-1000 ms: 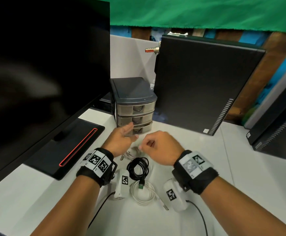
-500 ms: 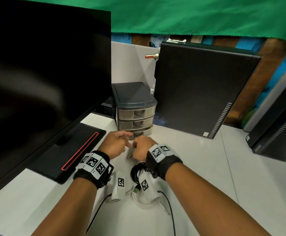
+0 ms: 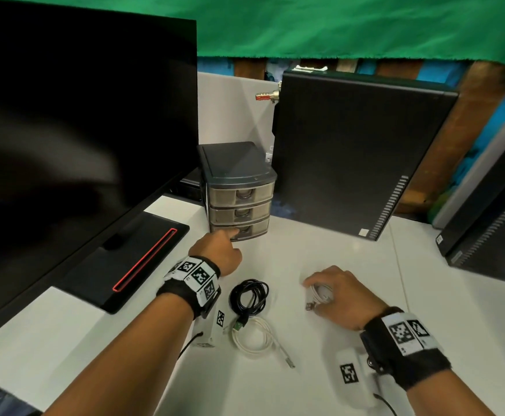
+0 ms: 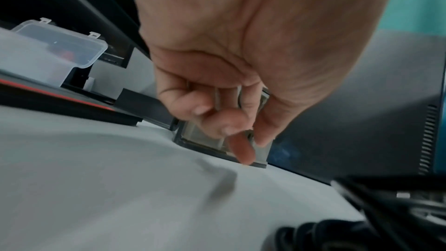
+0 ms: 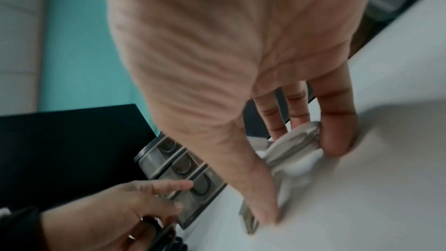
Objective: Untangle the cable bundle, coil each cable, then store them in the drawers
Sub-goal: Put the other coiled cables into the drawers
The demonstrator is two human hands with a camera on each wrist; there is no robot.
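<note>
Left hand at the bottom drawer, right hand holding a coiled white cable down

The left hand (image 3: 218, 250) reaches to the bottom drawer (image 3: 240, 229) of the small three-drawer organizer (image 3: 236, 175): its index finger is stretched out to the handle recess and the other fingers are loosely bent, with nothing gripped, probably to pull this drawer open. The right hand (image 3: 336, 295) is curled over a small coiled white cable (image 3: 320, 294) and pinches it against the white surface (image 3: 350, 253), I think so that the coil does not spring open while it waits; its plug sticks out by the thumb. Between the two forearms lie a coiled black cable (image 3: 249, 297) and, just in front of it, a second coiled white cable (image 3: 252, 339), both apart from the hands, so the untangling looks done. All three drawers appear closed. A monitor (image 3: 80, 130) stands on the left and a black computer case (image 3: 356, 154) behind.
</note>
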